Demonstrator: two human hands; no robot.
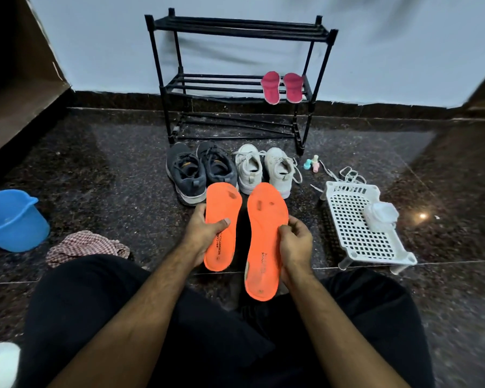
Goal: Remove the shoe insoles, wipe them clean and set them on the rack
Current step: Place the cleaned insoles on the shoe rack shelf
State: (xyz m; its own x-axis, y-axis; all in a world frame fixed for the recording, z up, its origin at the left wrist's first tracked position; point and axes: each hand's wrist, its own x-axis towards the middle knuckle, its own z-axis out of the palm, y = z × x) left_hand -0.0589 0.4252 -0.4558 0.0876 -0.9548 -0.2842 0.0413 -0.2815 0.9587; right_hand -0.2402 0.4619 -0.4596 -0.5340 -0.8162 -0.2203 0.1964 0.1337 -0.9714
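I hold two orange insoles side by side above the floor, printed sides up. My left hand (205, 233) grips the left insole (224, 208) with its thumb across the top. My right hand (296, 242) grips the right insole (265, 228) along its right edge. Beyond them stand a pair of dark grey sneakers (192, 170) and a pair of white sneakers (263, 166). A black three-tier rack (207, 82) stands against the wall, with two pink insoles (282, 86) lying on the right of its middle shelf.
A checked cloth (84, 246) lies crumpled on the floor at my left, next to a blue bucket (11, 219). At the right sits a white perforated plastic tray (359, 236) with a clear container (381, 215) on it, and small bottles (312, 163) and loose laces.
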